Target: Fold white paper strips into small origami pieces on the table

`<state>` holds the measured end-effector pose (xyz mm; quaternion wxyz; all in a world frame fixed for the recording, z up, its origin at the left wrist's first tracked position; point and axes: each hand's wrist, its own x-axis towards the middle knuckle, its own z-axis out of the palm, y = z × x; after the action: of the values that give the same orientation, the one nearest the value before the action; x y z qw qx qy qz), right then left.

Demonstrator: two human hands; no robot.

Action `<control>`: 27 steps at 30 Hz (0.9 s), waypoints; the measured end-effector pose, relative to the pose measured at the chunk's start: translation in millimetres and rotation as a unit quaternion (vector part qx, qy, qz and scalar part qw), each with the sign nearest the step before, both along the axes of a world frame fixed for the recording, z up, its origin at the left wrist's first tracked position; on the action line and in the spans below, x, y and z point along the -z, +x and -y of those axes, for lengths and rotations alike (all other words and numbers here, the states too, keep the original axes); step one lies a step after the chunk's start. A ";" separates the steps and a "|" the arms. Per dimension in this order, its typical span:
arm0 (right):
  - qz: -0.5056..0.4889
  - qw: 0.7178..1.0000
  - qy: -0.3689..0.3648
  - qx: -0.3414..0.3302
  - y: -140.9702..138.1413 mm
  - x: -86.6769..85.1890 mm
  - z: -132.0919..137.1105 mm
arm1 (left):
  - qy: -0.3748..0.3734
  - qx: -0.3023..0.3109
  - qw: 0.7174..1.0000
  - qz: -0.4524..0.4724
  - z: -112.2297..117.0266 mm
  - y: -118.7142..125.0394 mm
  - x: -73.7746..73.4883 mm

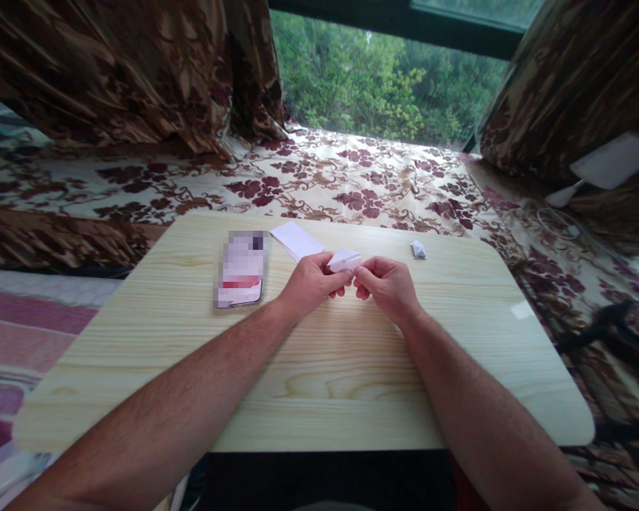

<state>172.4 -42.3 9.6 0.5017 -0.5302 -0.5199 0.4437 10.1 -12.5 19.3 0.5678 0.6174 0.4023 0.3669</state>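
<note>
A small piece of folded white paper (343,258) is held between both hands above the wooden table, pointed at its left end. My left hand (315,278) pinches its left and lower side, thumb on top. My right hand (386,282) grips the right corner between thumb and curled fingers. Just behind my left hand lies a flat stack of white paper sheets (297,239), partly hidden by that hand. To the right, beyond my right hand, a small folded paper shape (418,249) sits on the table.
A phone in a clear case (241,270), partly pixelated, lies on the left of the light wooden table (319,397). A floral-covered ledge (362,177) runs behind the table under a window. A white lamp-like object (615,162) stands at right, with a dark chair part (612,330) below.
</note>
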 end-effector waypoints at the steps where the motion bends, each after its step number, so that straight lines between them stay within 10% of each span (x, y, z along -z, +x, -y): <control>1: 0.002 1.000 0.002 0.000 0.0 -0.1 0.2 | -0.001 0.004 1.000 -0.003 0.0 0.0 0.3; 27: 0.010 1.000 0.013 0.010 -0.4 -2.4 1.7 | -0.011 0.029 0.999 -0.009 -3.4 -1.7 7.1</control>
<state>172.0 -43.9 12.0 0.5076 -0.5333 -0.5257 0.4262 8.4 -9.2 12.2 0.5815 0.6256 0.3933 0.3403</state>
